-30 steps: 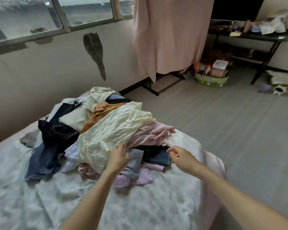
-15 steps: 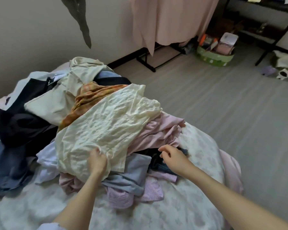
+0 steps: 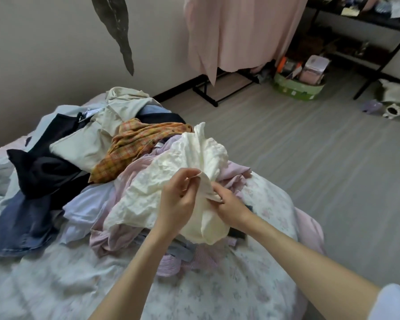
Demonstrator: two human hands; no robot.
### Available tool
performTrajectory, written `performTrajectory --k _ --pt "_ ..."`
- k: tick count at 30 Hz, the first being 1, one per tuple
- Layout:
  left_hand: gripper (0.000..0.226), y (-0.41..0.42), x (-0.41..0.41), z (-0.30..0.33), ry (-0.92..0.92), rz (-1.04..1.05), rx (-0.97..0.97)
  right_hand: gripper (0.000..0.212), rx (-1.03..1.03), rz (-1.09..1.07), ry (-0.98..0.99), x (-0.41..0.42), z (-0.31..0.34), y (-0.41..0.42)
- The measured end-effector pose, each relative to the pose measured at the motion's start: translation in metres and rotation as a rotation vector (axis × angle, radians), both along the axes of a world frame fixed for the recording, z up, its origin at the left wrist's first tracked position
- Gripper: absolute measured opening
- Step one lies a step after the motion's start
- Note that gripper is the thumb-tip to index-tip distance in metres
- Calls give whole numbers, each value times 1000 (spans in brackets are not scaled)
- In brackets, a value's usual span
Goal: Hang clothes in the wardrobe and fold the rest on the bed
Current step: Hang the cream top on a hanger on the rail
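A heap of clothes lies on the bed [image 3: 252, 285] with its floral sheet. On top is a crinkled cream garment [image 3: 194, 158], bunched and lifted off the heap. My left hand [image 3: 179, 199] pinches its edge between thumb and fingers. Just to the right, my right hand [image 3: 229, 202] grips the same edge, its fingertips hidden in the cloth. Under and behind it lie a pink shirt [image 3: 134, 172], an orange plaid shirt [image 3: 134, 144], a beige garment [image 3: 86, 144], black clothes [image 3: 44, 167] and blue jeans [image 3: 21, 225].
A pink cloth [image 3: 240, 31] hangs over a black rack at the back. A green basket [image 3: 297, 85] of items sits on the grey floor beside it. A black shelf [image 3: 379, 21] stands at the far right, with small objects [image 3: 391, 110] on the floor below.
My left hand has lifted the cream garment off the heap and gathered it. My right hand moved left from the dark clothes and took hold of the same cloth.
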State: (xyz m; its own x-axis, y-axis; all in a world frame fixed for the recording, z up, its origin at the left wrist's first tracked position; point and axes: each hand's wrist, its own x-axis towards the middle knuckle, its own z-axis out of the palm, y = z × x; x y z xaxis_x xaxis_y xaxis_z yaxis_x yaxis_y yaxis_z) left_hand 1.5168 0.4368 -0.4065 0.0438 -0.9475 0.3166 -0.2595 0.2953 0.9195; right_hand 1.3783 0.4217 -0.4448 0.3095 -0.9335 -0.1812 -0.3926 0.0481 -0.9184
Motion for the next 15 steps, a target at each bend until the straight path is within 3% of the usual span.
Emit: performTrajectory --k 3,5,7,9,11,13,14,15 --pt "17 11 -14 24 124 1 98 26 1 -106 -20 -35 43 18" --pt "44 24 -28 33 95 -94 226 15 17 -252 -78 -67 68 28" --pt "80 47 -55 36 1 -261 334 25 39 -409 -161 -106 95 44" --pt "97 65 -89 35 -77 -424 414 29 15 -528 -211 -142 120 59" --pt "82 81 -132 39 -155 -474 391 28 -30 -627 -250 -176 145 83" --pt "24 95 -179 52 -213 -395 281 25 -72 -717 -276 -211 163 109" --pt "7 104 -206 63 -235 -386 247 22 -91 -769 -286 -236 171 128" --pt "20 113 -227 72 -233 -403 243 19 -92 -815 -311 -255 176 145"
